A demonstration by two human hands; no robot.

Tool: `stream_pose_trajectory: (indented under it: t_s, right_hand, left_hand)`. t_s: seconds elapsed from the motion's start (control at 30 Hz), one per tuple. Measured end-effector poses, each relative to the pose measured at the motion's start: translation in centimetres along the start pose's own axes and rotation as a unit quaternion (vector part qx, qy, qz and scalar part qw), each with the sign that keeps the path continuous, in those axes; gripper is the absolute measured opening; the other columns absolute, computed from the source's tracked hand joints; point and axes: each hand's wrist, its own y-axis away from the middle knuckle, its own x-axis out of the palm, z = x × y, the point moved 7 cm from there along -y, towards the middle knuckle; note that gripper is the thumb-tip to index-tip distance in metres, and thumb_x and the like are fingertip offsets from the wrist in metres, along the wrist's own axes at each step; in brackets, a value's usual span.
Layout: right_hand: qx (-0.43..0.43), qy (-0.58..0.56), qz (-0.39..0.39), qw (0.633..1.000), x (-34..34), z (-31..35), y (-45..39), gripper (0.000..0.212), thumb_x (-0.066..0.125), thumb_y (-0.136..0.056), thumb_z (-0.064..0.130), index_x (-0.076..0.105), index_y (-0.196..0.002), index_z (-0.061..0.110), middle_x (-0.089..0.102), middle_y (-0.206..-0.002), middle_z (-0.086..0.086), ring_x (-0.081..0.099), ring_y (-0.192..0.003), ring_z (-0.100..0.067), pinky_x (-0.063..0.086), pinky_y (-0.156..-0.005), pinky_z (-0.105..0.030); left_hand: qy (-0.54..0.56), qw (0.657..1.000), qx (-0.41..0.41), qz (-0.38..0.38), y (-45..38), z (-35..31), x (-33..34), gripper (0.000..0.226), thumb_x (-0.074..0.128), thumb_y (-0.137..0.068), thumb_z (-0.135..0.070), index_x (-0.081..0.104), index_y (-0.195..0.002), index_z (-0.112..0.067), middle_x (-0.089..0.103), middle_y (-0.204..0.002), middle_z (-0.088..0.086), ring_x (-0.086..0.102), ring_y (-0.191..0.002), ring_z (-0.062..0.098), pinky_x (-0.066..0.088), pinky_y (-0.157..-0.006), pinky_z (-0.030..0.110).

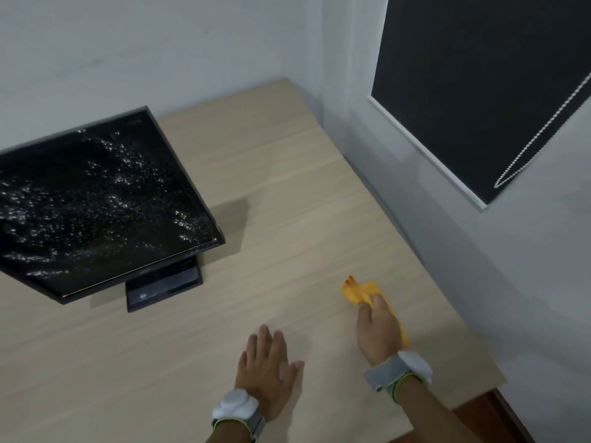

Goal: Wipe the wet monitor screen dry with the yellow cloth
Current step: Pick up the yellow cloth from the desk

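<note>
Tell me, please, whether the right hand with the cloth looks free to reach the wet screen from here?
Probably yes. The right hand grips the yellow cloth on the desk, and only bare wood lies between it and the monitor screen; the left hand rests flat nearer the person.

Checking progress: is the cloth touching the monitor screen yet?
No, the right hand holds the yellow cloth over the desk, apart from the monitor screen.

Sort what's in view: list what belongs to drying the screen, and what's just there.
For the job: monitor screen, wet with droplets; yellow cloth, held by the right hand; left hand, flat on the desk.

Just there: window blind, bead chain.
</note>
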Motion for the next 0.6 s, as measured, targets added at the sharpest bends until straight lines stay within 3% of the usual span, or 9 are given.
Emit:
stream_pose_trajectory:
  t_s: [0.07,0.13,0.23,0.4,0.5,0.6]
  right_hand:
    - [0.098,-0.125,0.013,0.987,-0.9,-1.0,-1.3,0.04,0.046,-0.103,0.02,0.051,-0.136,-0.002,0.059,-0.119,-0.026,0.057,-0.105,-0.04,0.041,-0.079,-0.036]
    - [0.197,-0.232,0.033,0.952,-1.8,-2.0,-1.9,0.046,0.049,-0.101,0.023,0.047,-0.143,0.003,0.056,-0.134,-0.022,0.054,-0.119,-0.04,0.044,-0.1,-0.043]
    - [0.298,-0.372,0.059,0.877,-2.6,-2.4,-1.5,0.046,0.053,-0.099,0.027,0.052,-0.14,0.005,0.058,-0.134,-0.02,0.056,-0.119,-0.039,0.045,-0.104,-0.056]
    - [0.312,-0.555,0.119,0.762,-4.2,0.6,-0.5,0.036,0.05,-0.1,0.032,0.062,-0.129,0.014,0.07,-0.114,-0.015,0.065,-0.099,-0.034,0.051,-0.087,-0.05]
    - [0.286,-0.677,0.146,0.663,-5.1,2.4,0.0,0.038,0.047,-0.099,0.041,0.067,-0.125,0.02,0.074,-0.11,-0.014,0.07,-0.098,-0.035,0.052,-0.087,-0.052]
    - [0.292,-0.722,0.157,0.607,-3.8,2.8,1.4,0.041,0.042,-0.101,0.041,0.064,-0.129,0.02,0.072,-0.113,-0.016,0.065,-0.105,-0.037,0.047,-0.094,-0.051]
  left_hand:
    - [-0.002,1.0,-0.002,0.005,-0.2,-0.1,-0.5,0.081,0.02,-0.09,-0.072,0.004,-0.156,-0.028,-0.008,-0.165,0.002,-0.004,-0.151,0.027,0.011,-0.121,0.041]
    - [-0.004,1.0,0.001,0.001,-0.1,-0.3,-1.3,0.076,0.024,-0.092,-0.068,0.012,-0.155,-0.027,0.0,-0.165,0.001,0.004,-0.15,0.025,0.016,-0.12,0.04]
    - [-0.005,1.0,0.012,-0.019,0.0,-0.5,-2.8,0.065,0.027,-0.096,-0.061,0.026,-0.15,-0.025,0.016,-0.161,-0.001,0.017,-0.146,0.023,0.027,-0.115,0.037]
    - [0.004,0.998,0.011,-0.062,0.4,0.3,-7.4,0.055,0.032,-0.098,-0.053,0.039,-0.142,-0.021,0.033,-0.152,0.001,0.031,-0.137,0.025,0.038,-0.105,0.037]
    - [0.009,0.996,0.006,-0.093,0.7,1.3,-10.7,0.053,0.032,-0.099,-0.051,0.043,-0.139,-0.018,0.038,-0.148,0.002,0.035,-0.134,0.025,0.039,-0.104,0.038]
    - [0.017,0.992,0.011,-0.122,0.7,1.9,-13.4,0.053,0.033,-0.099,-0.051,0.045,-0.138,-0.016,0.042,-0.144,0.004,0.037,-0.131,0.026,0.039,-0.103,0.039]
